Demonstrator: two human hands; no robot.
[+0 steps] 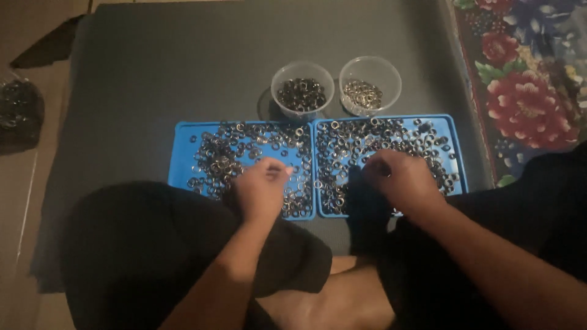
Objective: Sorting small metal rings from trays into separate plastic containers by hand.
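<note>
Two blue trays lie side by side on a dark mat, each strewn with several small metal rings. My left hand (260,186) rests over the near right part of the left tray (182,131), fingers curled among the rings (214,162). My right hand (397,180) hovers over the near middle of the right tray (455,131), fingers bent down onto its rings (367,134). Whether either hand pinches a ring is hidden by the fingers and the dim light.
Two clear round cups stand just behind the trays: the left cup (302,88) holds dark rings, the right cup (370,82) holds paler ones. My knees in dark trousers flank the trays. A floral cloth (526,91) lies right; a dark bag (18,116) far left.
</note>
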